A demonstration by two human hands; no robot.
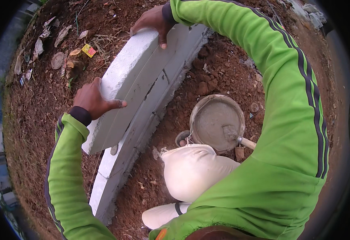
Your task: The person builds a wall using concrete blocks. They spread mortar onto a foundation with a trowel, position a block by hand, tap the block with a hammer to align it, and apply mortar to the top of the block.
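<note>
A white lightweight concrete block stands on edge, slightly askew, over a low block wall. My left hand grips its nearer end, thumb stretched across the side face and fingers over the top edge. Toward the far end, my right hand clasps the block the same way, thumb pointing down its side. A thin string runs along the wall and past the block's face. Grey mortar bulges out beneath the block's near end. Some fingertips are hidden behind the block.
Right of the wall, a round tub of wet grey mortar sits on reddish soil, with a wooden-handled tool resting in it. A small pot is beside it. My pale-trousered knee is close by. Leaves and litter lie left.
</note>
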